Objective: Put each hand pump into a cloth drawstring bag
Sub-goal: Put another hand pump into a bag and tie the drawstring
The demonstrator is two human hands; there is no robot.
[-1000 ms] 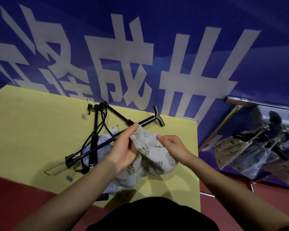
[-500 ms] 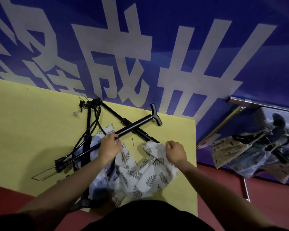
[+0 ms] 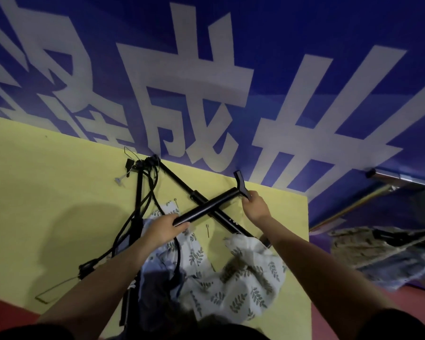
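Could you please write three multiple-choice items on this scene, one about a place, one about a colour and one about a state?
1. Where does the right hand grip the hand pump?
A. at its T-handle end
B. at the hose end
C. nowhere

2. What colour is the table?
A. red
B. yellow
C. white

3. What state is the leaf-print cloth bag in?
A. hung on a hook
B. folded flat and neat
C. crumpled on the table, with neither hand on it

Answers:
1 A: the right hand closes at the T-shaped handle, while the left hand holds the barrel lower down.
2 B: the bare top is pale yellow.
3 C: the cloth lies rumpled near the table's front edge, and both hands are on the pump.
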